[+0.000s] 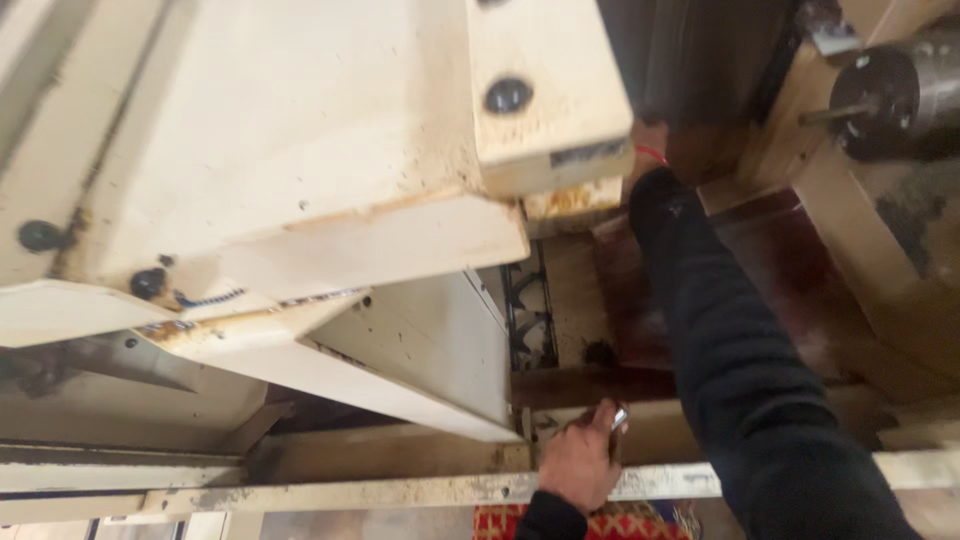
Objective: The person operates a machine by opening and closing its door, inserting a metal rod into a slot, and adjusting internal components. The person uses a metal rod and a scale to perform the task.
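Note:
My left hand sits low at the bottom centre, its fingers curled around a small shiny metal piece next to a worn cream metal rail. My right arm in a black sleeve stretches up and away to the right. Only the wrist of my right hand, with a red band, shows; the hand itself is hidden behind the big cream machine housing. What it holds cannot be seen.
The stained cream housing with dark bolts fills the upper left. A dark toothed part lies in the gap below it. Reddish-brown wooden boards and a metal cylinder with a shaft are on the right. Red patterned cloth is at the bottom.

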